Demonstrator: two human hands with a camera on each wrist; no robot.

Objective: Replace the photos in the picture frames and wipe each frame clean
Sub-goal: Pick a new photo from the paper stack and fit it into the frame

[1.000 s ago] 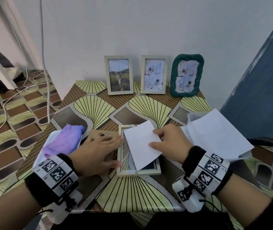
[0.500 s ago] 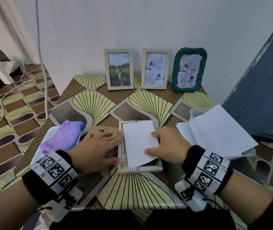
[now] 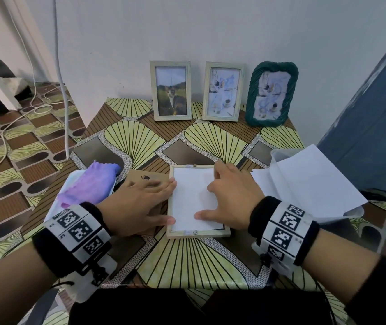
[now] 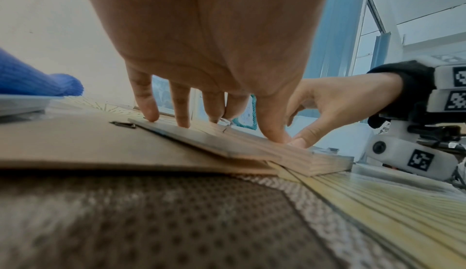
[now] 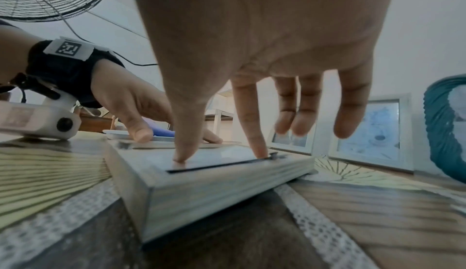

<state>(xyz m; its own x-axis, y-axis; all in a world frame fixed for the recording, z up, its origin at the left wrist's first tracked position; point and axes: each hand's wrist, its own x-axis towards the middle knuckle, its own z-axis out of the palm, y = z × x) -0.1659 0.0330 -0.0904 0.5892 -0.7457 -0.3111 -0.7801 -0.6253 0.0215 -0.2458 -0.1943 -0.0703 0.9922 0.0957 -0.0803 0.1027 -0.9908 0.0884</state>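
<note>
A pale wooden picture frame (image 3: 197, 233) (image 5: 201, 191) lies face down on the table. A white photo sheet (image 3: 190, 198) lies flat inside its back opening, blank side up. My right hand (image 3: 231, 198) presses the sheet down with thumb and forefinger (image 5: 254, 139), the other fingers lifted. My left hand (image 3: 140, 202) rests flat on the brown backing board (image 3: 140, 178) (image 4: 75, 143) beside the frame, its fingertips (image 4: 273, 133) at the frame's left edge. A purple cloth (image 3: 91, 186) lies on a white tray at the left.
Three frames stand against the back wall: a cat photo (image 3: 170, 90), a pale one (image 3: 222, 91) and a green woven one (image 3: 270, 95). A clear bin with loose white sheets (image 3: 309, 184) sits at the right. Cables (image 3: 60, 90) hang left of the table.
The white sheet, held tilted over the frame a second ago, was lowered and now lies flat and square inside it. My right hand moved from gripping its edge to pressing on it.
</note>
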